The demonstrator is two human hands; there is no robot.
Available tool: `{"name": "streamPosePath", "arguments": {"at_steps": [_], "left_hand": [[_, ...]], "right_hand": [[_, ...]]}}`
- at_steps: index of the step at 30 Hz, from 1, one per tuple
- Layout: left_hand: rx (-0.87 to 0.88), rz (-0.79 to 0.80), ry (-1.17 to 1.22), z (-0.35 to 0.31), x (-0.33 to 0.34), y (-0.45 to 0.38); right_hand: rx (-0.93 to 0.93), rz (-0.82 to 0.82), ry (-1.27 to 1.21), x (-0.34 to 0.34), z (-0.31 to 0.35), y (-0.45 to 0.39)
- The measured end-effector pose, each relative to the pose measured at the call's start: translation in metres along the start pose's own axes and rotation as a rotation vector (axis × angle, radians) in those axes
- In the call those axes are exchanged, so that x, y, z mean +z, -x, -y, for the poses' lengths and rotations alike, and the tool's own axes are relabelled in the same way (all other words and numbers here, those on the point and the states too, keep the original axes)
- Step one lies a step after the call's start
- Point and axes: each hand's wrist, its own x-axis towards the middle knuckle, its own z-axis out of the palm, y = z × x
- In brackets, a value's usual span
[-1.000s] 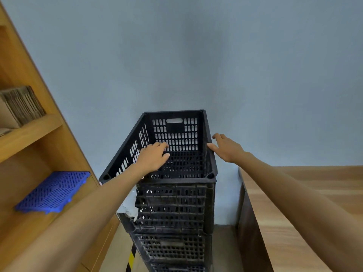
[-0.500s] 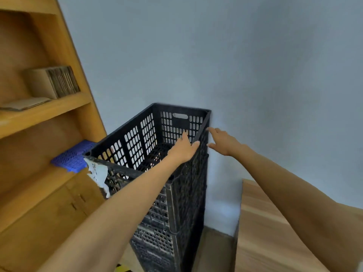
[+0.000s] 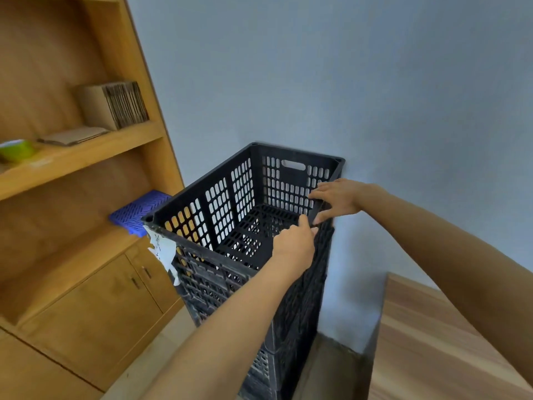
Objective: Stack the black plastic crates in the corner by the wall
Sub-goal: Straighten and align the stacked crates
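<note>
A tall stack of black plastic crates (image 3: pixel 207 284) stands on the floor against the grey wall (image 3: pixel 375 82). The top crate (image 3: pixel 219 209) is empty and sits level on the stack. A torn white label (image 3: pixel 163 251) hangs from its near left corner. My left hand (image 3: pixel 294 246) grips the top crate's right rim, fingers curled over the edge. Just beyond it, my right hand (image 3: pixel 337 199) holds the same rim, with its fingers inside and its thumb outside.
A wooden shelf unit (image 3: pixel 86 151) with cupboard doors stands close to the left of the stack. It holds a blue plastic grid (image 3: pixel 141 210), cardboard (image 3: pixel 115 105) and a green bowl (image 3: pixel 17 150). A wooden table (image 3: pixel 432 342) fills the lower right, leaving a narrow floor gap.
My view has swung left and moved closer. Both hands have shifted onto the top crate's right rim, the left one crossing over from the left side, and they now close on it.
</note>
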Motion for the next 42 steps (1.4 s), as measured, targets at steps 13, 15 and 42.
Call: {"name": "streamPosePath", "arguments": {"at_steps": [13,15,42], "left_hand": [[0.055,-0.002,-0.003,0.002,0.001,-0.001],[0.062,0.005,-0.004,0.003,0.000,-0.001],[0.083,0.068,0.022,0.021,-0.004,0.008]], "right_hand": [[0.099,-0.423,-0.118,0.051,-0.007,-0.012],[0.115,-0.451,-0.123,0.054,-0.005,-0.010],[0.261,-0.451,-0.110,0.059,0.019,0.008]]}}
